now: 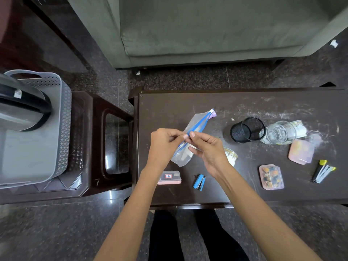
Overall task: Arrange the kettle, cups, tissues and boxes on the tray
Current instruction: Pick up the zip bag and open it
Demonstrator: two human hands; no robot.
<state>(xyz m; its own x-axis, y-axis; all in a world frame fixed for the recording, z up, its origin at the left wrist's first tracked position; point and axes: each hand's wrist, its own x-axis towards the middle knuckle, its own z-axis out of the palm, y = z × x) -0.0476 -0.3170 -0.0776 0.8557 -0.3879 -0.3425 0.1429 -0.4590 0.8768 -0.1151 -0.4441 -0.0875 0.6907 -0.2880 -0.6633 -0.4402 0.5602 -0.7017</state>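
Far left, a steel kettle (20, 108) with a black handle sits inside a grey perforated basket (56, 117), which rests on a dark plastic stool (98, 140) beside the desk (244, 102). Moving right onto the desk, a small pink-edged box (169, 177) with a red-framed label lies near the front edge, under the left forearm. Above it the left hand (163, 146) pinches the blue zip strip of a clear zip-lock bag (195, 127), its grip closed on the seal between thumb and finger. The right hand (209, 149) meets it, also pinching the same strip, its other fingers spread under the bag. The bag is tilted, its purple-tipped end pointing away toward the sofa (207, 25). A blue stapler (199, 182) lies just in front. Behind the right wrist is a white patterned cup (232, 156). Further right lie a black mesh pen holder (247, 129) on its side, a clear glass (280, 133) tipped over, a second patterned cup (298, 127) behind it, a pink lid (301, 151), a clear box (271, 177) of small items, and markers (323, 171).
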